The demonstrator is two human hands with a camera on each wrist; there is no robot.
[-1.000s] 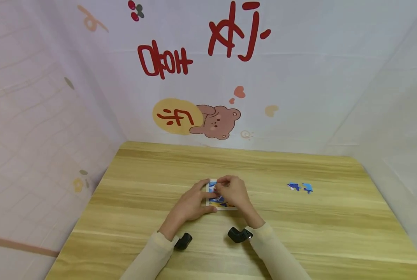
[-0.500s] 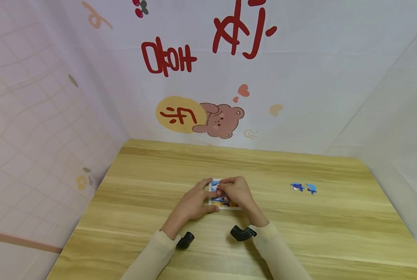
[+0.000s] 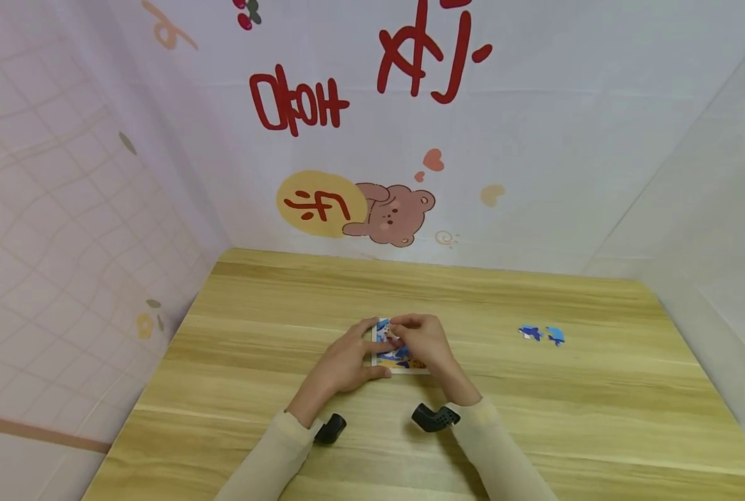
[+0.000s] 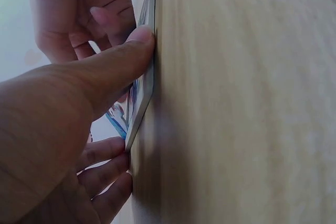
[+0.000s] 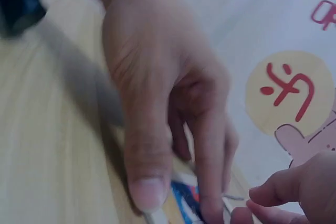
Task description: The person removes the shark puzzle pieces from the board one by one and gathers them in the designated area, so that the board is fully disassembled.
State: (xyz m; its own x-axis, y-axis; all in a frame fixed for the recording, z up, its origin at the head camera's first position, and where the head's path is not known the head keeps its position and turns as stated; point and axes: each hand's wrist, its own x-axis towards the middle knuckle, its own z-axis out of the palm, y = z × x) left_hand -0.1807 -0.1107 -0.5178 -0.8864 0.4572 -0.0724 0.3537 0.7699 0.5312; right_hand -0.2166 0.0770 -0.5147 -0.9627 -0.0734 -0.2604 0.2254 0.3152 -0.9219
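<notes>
A small jigsaw puzzle in a pale tray (image 3: 400, 371) lies on the table, its blue, white and yellow picture partly covered by the hands. My left hand (image 3: 345, 358) spans its left side, thumb on the near edge and other fingers at the far edge. In the left wrist view, that thumb (image 4: 139, 35) rests on the tray's rim. The left index finger reaches over the picture. Above the puzzle, my right hand (image 3: 425, 342) pinches a small puzzle piece between thumb and index finger; the fingers mostly hide it. A blue-and-white piece (image 4: 118, 121) stands tilted off the tray.
Two loose blue puzzle pieces, one (image 3: 531, 333) beside the other (image 3: 556, 336), lie to the right. The wood-grain table (image 3: 272, 299) meets a printed white cloth (image 3: 535, 139) at the back and sides. A black wrist camera (image 3: 436, 417) sits on the right wrist.
The right thumb and index finger have shifted slightly over the puzzle, and more of its picture shows now. The left hand keeps its place. The head view has tilted a little.
</notes>
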